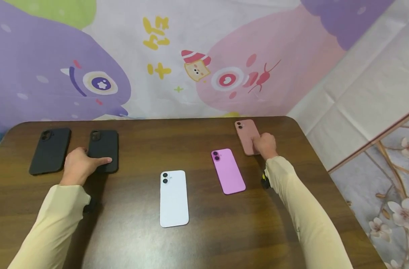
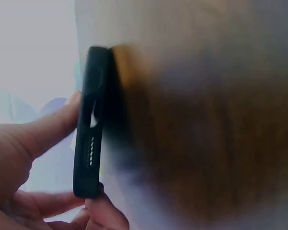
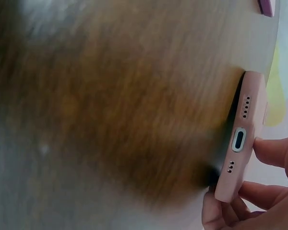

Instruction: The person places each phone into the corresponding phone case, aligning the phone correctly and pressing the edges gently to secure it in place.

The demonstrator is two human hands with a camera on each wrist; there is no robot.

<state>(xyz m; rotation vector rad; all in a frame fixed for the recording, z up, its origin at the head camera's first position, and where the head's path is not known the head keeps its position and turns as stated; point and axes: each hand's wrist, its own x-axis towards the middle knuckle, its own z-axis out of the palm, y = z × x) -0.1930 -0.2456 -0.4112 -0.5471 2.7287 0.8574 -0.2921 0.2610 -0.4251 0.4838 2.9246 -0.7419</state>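
Note:
My left hand (image 1: 79,166) grips a black phone (image 1: 104,147) at the back left, thumb across its back and fingers at its left edge. The left wrist view shows that phone's bottom edge (image 2: 90,148), with a port opening and a row of holes, between thumb and fingers. At the back right, my right hand (image 1: 267,145) holds a phone in a dusty-pink case (image 1: 246,131) by its right side, thumb on the back. Its charging port and speaker holes face the right wrist camera, with fingers curled round the case edge (image 3: 242,129).
Another black phone (image 1: 51,151) lies left of my left hand. A white phone (image 1: 174,200) lies in the middle of the wooden table (image 1: 134,231), and a bright pink-purple phone (image 1: 228,172) left of my right hand. A cartoon-printed cloth (image 1: 157,101) hangs behind the table's back edge.

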